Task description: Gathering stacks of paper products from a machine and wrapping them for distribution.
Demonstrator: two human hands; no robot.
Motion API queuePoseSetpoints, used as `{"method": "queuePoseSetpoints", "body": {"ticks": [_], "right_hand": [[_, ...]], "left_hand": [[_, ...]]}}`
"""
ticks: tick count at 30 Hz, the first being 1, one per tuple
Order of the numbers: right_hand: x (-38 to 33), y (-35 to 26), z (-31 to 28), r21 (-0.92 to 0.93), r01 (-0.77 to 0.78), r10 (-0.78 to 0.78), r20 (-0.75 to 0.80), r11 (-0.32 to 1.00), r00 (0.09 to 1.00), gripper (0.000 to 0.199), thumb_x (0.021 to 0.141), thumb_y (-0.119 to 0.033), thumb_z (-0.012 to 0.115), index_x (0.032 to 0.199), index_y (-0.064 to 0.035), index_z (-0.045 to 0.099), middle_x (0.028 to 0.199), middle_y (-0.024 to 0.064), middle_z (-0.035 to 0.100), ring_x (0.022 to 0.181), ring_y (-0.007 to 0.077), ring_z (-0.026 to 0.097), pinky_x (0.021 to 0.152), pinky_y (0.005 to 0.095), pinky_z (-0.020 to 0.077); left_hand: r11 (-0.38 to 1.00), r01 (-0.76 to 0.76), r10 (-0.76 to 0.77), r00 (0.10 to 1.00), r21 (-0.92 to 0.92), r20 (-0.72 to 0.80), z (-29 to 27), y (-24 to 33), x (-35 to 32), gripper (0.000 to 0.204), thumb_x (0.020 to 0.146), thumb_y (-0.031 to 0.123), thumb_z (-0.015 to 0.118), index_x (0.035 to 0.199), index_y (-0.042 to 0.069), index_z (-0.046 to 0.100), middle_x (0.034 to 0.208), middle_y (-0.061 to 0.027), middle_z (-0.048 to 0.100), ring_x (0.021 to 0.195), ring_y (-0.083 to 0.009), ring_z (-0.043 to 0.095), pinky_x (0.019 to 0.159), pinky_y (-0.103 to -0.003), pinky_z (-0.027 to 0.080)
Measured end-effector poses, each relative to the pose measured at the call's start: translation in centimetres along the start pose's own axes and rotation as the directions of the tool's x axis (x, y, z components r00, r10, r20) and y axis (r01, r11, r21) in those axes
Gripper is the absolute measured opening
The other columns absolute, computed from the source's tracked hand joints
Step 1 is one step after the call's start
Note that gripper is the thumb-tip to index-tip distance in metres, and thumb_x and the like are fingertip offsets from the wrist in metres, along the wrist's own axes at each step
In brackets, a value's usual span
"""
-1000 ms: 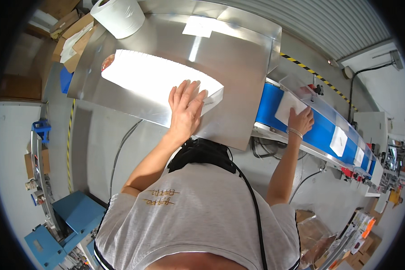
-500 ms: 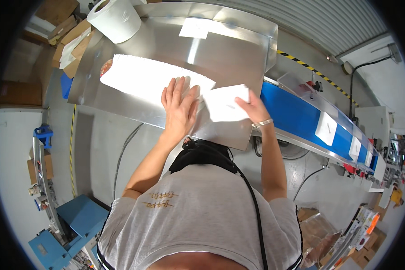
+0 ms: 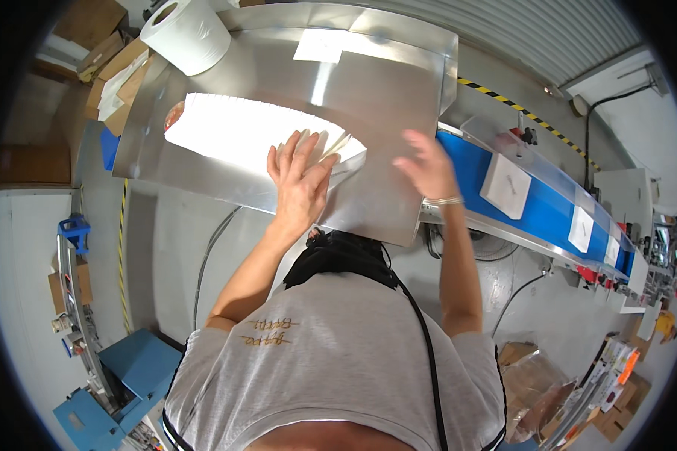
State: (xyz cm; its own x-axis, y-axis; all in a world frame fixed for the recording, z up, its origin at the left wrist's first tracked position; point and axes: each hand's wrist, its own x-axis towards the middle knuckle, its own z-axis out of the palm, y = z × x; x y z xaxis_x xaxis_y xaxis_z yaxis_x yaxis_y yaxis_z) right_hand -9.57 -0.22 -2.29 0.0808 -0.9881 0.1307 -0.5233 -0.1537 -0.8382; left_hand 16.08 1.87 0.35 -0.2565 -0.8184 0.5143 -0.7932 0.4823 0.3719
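A long, slightly curved row of white flat packets (image 3: 233,128) stands closely packed on the steel table (image 3: 384,98). My left hand (image 3: 299,180) rests on the right end of this row with its fingers spread. Around those fingertips a few packets lean apart. Between the table and the blue conveyor belt (image 3: 466,161), my right hand (image 3: 431,169) is in the air, somewhat blurred, fingers apart and nothing in them. The closest packet on the belt (image 3: 505,186) lies face up, with small dark print. Two more packets lie farther along.
A big white roll (image 3: 192,41) stands at the table's far left corner, beside open cardboard boxes (image 3: 120,83). One white sheet (image 3: 320,46) lies toward the table's back. A clear plastic guard (image 3: 545,177) runs along the belt's far side. Raised metal walls edge the table's back.
My right hand has let go of a white packet, which now lies on the near end of the belt. The other belt packets have shifted away to the right. My left hand stays on the row.
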Motion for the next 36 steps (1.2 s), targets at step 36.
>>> {"method": "queuePoseSetpoints", "body": {"ticks": [36], "right_hand": [[3.0,-2.8,6.4,0.212,-0.024,-0.018,0.193,0.977,0.981,0.049,0.075,-0.016,0.074,0.119,-0.0087,0.052,0.116,0.0043,0.058,0.107,0.0172,0.055,0.088,0.0322,0.0451]], "left_hand": [[0.996,-0.021,0.023,0.999,-0.089,0.029,-1.1,-1.6,0.1,0.044,0.068,-0.007,0.060,0.105,0.015,0.068,0.134,-0.0122,0.044,0.127,-0.0387,0.034,0.104,-0.054,0.023]]}}
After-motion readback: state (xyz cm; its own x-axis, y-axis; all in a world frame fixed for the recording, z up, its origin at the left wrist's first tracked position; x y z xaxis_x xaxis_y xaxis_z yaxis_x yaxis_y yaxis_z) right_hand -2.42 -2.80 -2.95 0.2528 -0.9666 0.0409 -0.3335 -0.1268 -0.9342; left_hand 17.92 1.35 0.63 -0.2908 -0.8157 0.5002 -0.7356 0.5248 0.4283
